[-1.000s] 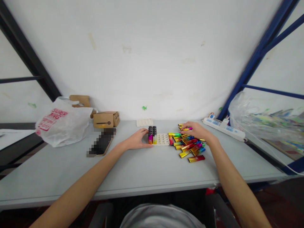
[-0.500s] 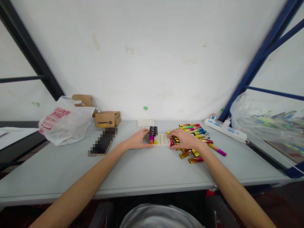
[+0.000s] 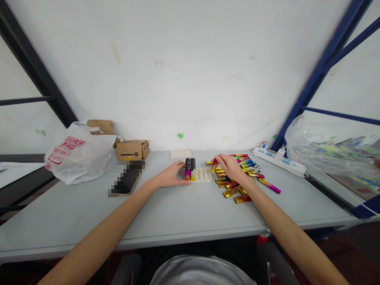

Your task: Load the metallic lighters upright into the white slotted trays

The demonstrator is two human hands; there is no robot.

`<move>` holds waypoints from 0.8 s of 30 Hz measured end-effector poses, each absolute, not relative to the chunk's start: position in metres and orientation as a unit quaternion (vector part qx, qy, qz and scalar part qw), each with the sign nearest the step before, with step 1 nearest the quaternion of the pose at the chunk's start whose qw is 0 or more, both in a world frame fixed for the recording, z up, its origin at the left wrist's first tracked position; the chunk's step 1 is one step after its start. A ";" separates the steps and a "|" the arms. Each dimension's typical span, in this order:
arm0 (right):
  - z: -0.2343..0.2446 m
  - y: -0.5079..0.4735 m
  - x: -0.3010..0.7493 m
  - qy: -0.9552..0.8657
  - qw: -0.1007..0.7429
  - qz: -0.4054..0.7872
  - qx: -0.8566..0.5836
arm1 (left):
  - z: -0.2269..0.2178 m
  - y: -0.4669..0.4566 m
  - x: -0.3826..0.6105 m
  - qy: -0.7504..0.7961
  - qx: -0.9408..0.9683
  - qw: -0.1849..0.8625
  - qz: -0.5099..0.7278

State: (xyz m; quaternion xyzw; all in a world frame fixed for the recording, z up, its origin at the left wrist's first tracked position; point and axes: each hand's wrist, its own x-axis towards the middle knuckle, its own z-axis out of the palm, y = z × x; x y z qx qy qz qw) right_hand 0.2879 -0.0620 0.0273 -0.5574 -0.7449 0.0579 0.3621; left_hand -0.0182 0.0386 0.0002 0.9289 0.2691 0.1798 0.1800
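Tray point(image 3: 203, 174) at frame centre, part filled

Counts: two trays, one between the hands and a second tray point(image 3: 181, 153) behind it near the wall. Upright lighters point(image 3: 188, 173), black-topped, stand in two columns at the near tray's left end; overlap prevents an exact number. Loose lighters point(image 3: 230, 193), metallic, over a dozen, heaped right of centre — overlapping, no firm count. One phone point(image 3: 132, 178), two cardboard boxes point(image 3: 132, 149), one power strip point(image 3: 280, 159).

Fingers: right hand point(image 3: 232, 166) pinches one red-and-yellow lighter point(image 3: 213, 167), tilted, below its fingertips; lower end just beside the tray's right end. Left hand point(image 3: 170, 175) grasps the tray's left end — thumb at the front corner, fingers curled behind, upright lighters just beside the gap between them.

Writing: white bag point(image 3: 80, 154), left of frame, red print; "SUPER" legible, next line ends "ING", smaller lines unreadable. Front box bears a dark, long-handled figure. Small green mark point(image 3: 180, 135) on the wall, centre, unreadable. Lighter lettering too small to tell.
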 end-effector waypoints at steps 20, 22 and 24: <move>0.009 -0.057 0.244 -0.533 0.564 0.454 -0.438 | 0.003 0.036 -0.018 0.257 0.933 0.179 0.176; 0.014 -0.061 0.242 -0.536 0.557 0.476 -0.420 | 0.002 0.037 -0.018 0.254 0.932 0.181 0.182; 0.018 -0.063 0.239 -0.523 0.552 0.510 -0.401 | 0.002 0.037 -0.018 0.252 0.931 0.185 0.188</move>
